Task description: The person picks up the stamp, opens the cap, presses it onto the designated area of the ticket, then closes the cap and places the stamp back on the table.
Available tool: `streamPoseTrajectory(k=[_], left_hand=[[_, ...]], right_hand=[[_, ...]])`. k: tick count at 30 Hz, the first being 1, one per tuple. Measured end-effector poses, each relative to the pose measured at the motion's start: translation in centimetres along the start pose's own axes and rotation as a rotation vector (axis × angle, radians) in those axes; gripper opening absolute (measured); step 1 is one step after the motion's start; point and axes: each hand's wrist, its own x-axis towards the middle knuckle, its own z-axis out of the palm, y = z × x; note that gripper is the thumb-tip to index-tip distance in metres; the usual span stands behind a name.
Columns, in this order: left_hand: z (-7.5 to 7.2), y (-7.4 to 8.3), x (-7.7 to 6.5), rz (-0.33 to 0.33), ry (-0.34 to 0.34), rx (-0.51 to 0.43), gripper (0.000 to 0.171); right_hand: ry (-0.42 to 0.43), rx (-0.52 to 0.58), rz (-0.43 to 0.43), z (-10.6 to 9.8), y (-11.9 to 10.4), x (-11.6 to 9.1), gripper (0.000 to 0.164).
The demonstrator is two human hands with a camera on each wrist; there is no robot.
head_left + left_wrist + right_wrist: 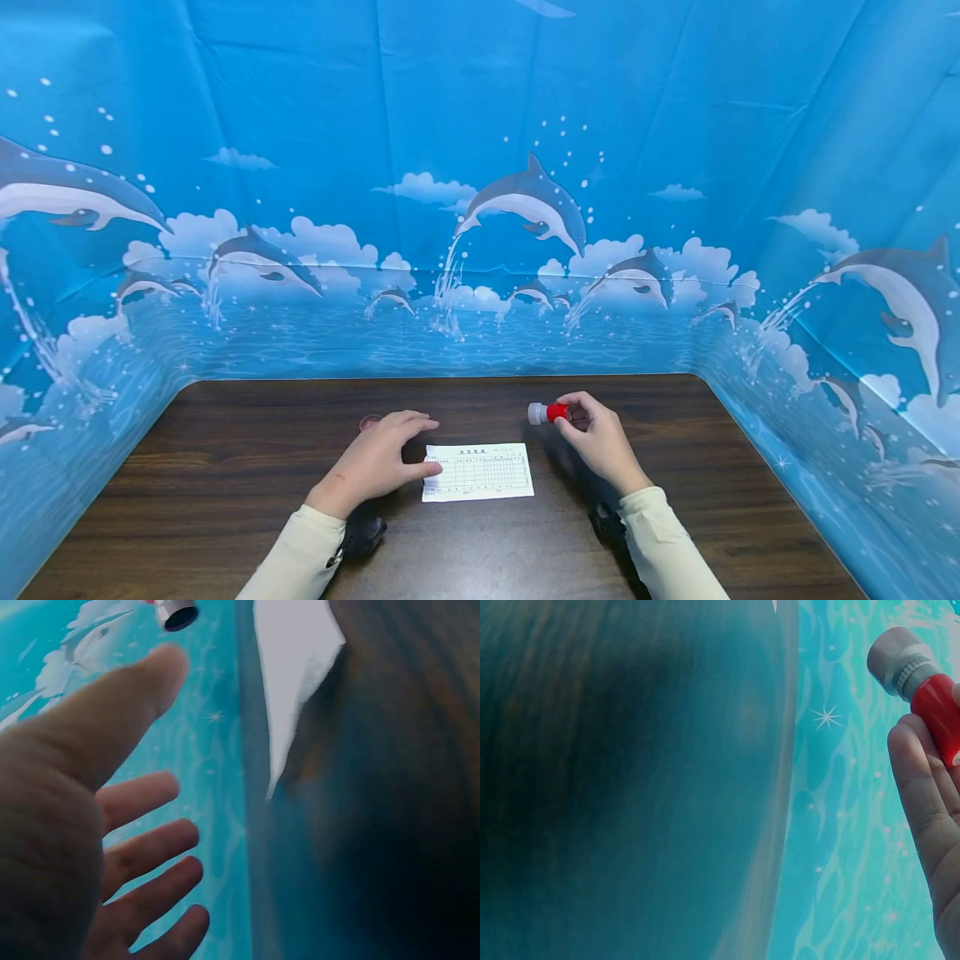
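My right hand point(600, 442) pinches a round stamp point(557, 412) by its red handle between thumb and fingers. The stamp lies sideways in the air, its silvery head pointing left; in the right wrist view the stamp point(922, 686) shows a ridged collar between handle and head. A white printed form point(480, 473) with a ruled grid lies on the table, left of and nearer than the stamp. My left hand point(378, 458) is spread at the form's left side, its thumb overlapping that edge. In the left wrist view the fingers point(154, 844) are apart and hold nothing.
Just beyond the left hand lies a small round, reddish-rimmed piece point(370, 422), partly hidden by that hand. The dark wood table point(225, 467) is bordered at the back and sides by a blue dolphin-print curtain point(480, 333). Dark wrist devices point(363, 533) sit under both wrists.
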Motion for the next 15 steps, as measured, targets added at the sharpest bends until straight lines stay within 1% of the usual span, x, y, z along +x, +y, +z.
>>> streamPoseTrajectory(k=[4,8,15], left_hand=[[0.8,0.0,-0.2,0.021,-0.069,0.006,0.072],[1.3,0.2,-0.3,0.03,-0.113,0.017,0.075],[1.4,0.5,-0.3,0.02,-0.134,0.041,0.07]], right_hand=[[-0.005,0.007,-0.005,0.0,0.0,0.0,0.026],[-0.007,0.006,-0.003,0.1,0.0,0.0,0.027],[-0.023,-0.003,0.017,0.2,-0.3,-0.2,0.027]])
